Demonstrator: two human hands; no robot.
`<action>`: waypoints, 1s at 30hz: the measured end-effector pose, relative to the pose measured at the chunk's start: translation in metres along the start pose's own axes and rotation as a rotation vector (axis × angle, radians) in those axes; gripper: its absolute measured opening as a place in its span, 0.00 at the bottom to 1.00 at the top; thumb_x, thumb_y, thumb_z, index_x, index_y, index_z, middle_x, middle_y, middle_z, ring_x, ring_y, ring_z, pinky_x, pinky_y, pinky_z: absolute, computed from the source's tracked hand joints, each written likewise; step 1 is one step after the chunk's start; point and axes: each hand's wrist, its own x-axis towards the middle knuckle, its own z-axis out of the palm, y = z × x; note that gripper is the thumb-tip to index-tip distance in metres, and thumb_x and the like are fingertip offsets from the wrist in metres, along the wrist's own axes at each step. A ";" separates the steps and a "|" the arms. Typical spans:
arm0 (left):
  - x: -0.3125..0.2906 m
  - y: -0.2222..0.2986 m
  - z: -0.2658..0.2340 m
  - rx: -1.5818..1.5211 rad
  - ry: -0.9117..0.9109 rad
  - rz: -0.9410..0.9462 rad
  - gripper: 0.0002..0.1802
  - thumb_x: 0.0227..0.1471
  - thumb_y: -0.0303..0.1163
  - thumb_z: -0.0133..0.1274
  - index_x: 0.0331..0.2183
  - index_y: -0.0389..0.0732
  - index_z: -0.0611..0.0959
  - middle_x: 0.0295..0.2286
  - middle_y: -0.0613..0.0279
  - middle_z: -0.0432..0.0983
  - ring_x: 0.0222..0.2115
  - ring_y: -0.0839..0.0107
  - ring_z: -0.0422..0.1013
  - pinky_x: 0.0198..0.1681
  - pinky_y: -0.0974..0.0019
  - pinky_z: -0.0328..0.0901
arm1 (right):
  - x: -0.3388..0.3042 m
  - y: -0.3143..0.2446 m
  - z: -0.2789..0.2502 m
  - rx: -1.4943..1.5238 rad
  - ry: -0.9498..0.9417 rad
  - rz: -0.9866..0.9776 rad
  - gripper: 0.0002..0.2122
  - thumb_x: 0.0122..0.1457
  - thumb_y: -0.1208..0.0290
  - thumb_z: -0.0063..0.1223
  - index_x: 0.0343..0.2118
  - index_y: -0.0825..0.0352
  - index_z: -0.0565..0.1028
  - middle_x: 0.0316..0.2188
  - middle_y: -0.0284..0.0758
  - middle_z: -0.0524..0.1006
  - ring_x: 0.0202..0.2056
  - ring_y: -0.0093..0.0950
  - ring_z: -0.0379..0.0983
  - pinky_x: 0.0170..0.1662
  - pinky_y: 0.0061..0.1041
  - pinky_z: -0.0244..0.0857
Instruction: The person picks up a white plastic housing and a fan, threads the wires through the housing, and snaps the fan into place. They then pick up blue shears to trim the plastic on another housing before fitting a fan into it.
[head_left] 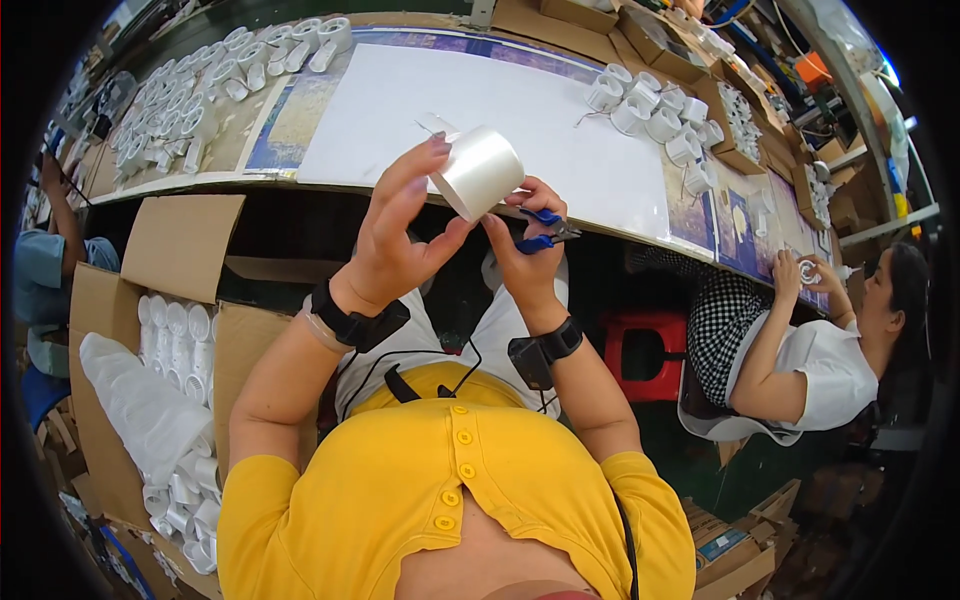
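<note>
My left hand (398,232) is wrapped round the side of a glossy white cylinder (487,172), thumb beneath and fingers up along its left side. A thin pale strip or wire end shows at the cylinder's upper left. In my right hand (528,270) is a pair of small blue-handled cutting pliers (536,243), jaws pointing right. That hand's thumb and fingertips also touch the cylinder's lower right edge. The cylinder is tilted and held above the table's front edge; its inside is hidden.
A white sheet (400,110) covers the middle of the table. White cylindrical parts (662,125) stand right of it, and many more (185,110) lie left. An open carton (105,400) of white parts sits at my left. At right, a co-worker (800,370) handles a white ring near a red stool (648,392).
</note>
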 end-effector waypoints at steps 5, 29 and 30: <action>0.003 0.005 0.000 0.185 0.060 0.178 0.43 0.38 0.18 0.62 0.52 0.48 0.57 0.51 0.46 0.61 0.51 0.47 0.63 0.53 0.52 0.62 | 0.006 -0.005 0.004 -0.056 -0.021 -0.164 0.20 0.47 0.82 0.61 0.38 0.64 0.61 0.47 0.41 0.66 0.38 0.22 0.66 0.46 0.22 0.62; -0.006 0.003 0.015 -0.350 -0.157 -0.423 0.30 0.48 0.26 0.50 0.54 0.37 0.64 0.54 0.50 0.61 0.56 0.55 0.58 0.59 0.60 0.52 | 0.021 -0.031 -0.023 -0.327 -0.115 -0.257 0.22 0.45 0.78 0.66 0.36 0.65 0.61 0.48 0.47 0.70 0.48 0.32 0.68 0.51 0.28 0.62; -0.006 0.002 0.017 -0.351 -0.153 -0.427 0.30 0.48 0.26 0.50 0.54 0.37 0.64 0.54 0.50 0.61 0.56 0.55 0.58 0.59 0.60 0.52 | 0.021 -0.033 -0.023 -0.368 -0.123 -0.254 0.21 0.44 0.79 0.66 0.36 0.66 0.62 0.47 0.47 0.71 0.47 0.32 0.69 0.50 0.27 0.63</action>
